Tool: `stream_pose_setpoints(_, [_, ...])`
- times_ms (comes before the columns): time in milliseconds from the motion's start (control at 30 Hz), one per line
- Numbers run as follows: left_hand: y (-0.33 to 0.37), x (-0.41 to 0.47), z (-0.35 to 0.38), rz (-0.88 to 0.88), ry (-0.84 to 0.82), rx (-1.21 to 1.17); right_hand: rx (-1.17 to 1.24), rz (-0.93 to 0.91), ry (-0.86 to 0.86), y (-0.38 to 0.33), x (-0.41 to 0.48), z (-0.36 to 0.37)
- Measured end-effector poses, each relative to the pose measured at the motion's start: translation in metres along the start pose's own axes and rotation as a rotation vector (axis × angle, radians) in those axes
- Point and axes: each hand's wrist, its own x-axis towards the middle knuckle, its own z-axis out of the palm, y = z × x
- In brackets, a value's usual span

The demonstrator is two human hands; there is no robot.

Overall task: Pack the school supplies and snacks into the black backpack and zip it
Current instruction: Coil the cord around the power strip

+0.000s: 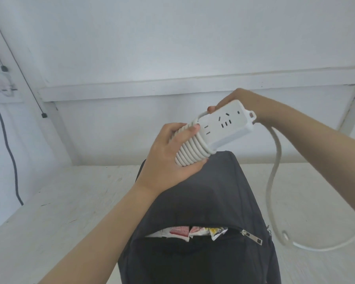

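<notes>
The black backpack (203, 193) lies on the white table (59, 201) in front of me, its pocket unzipped with snack packets (195, 232) showing in the opening beside a metal zip pull (252, 237). Above the backpack I hold a white power strip (228, 125). My left hand (168, 158) grips the end wound with several turns of white cord (191, 149). My right hand (238, 101) holds the strip's far end from behind, mostly hidden by it. The loose cord (275, 171) hangs down on the right and curls onto the table.
A white wall and a shelf-like ledge (172, 87) run behind the table. A dark cable (6, 140) hangs down the wall on the left, below a wall fitting (0, 78). A white upright post (353, 107) stands at the right.
</notes>
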Motion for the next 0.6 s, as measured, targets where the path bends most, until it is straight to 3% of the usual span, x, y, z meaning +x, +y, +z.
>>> stream_pose_setpoints(200, [-0.003,0.001,0.002,-0.262,0.123,-0.044,0.082,0.153,-0.046,0.008,-0.007,0.034])
stream_pose_setpoints(467, [-0.014,0.001,0.007,-0.417,0.120,0.077,0.187,0.208,-0.010,-0.008,-0.030,0.055])
stream_pose_setpoints(600, [-0.015,0.003,0.006,-0.452,0.103,0.139,-0.017,0.138,-0.003,-0.009,-0.038,0.057])
